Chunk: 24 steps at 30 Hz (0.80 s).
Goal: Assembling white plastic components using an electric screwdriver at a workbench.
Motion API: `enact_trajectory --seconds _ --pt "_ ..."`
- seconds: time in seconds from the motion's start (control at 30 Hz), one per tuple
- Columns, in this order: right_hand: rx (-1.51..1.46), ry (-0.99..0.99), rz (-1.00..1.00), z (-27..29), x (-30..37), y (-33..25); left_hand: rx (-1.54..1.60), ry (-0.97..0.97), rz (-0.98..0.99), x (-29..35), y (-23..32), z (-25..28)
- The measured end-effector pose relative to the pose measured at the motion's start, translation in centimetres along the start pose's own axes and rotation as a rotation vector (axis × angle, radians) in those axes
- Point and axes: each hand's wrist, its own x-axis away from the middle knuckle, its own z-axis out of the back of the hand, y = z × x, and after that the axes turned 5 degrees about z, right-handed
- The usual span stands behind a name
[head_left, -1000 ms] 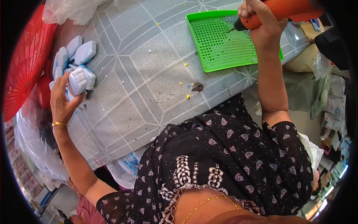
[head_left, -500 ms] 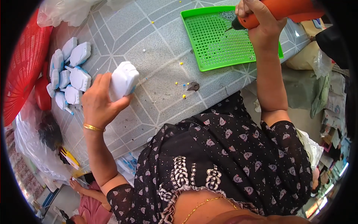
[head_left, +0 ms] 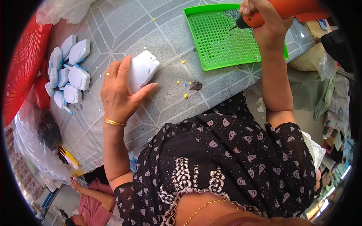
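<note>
Left hand (head_left: 118, 92) has its grip wrapped round a white plastic casing (head_left: 141, 73) on the desk (head_left: 113, 30), left of the green tray (head_left: 222, 41), while the right hand (head_left: 266, 22) clamps the orange screwdriver (head_left: 286, 11) over that tray, so looks like screw-pickup stage, next it'd need lining the tip onto the casing.

Small assembly workshop, green screw tray (head_left: 222, 45), piled white casings (head_left: 69, 75), orange power screwdriver (head_left: 290, 11)

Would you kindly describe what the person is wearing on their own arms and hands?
Both forearms are bare. The left hand wears a thin gold ring on one finger, with a slim gold bangle at the wrist. The right hand shows no jewellery in this view. Short sleeves of a black patterned garment with small pale motifs cover the upper arms only.
</note>
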Motion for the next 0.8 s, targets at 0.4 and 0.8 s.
enact_trajectory --seconds 0.4,0.8 --pt "0.715 0.019 -0.210 -11.6 1.3 3.1 0.189 0.252 0.081 1.7 0.8 -3.2" --pt "0.720 -0.011 -0.358 -14.1 3.3 9.3 0.241 0.265 0.112 1.9 1.0 -3.1"
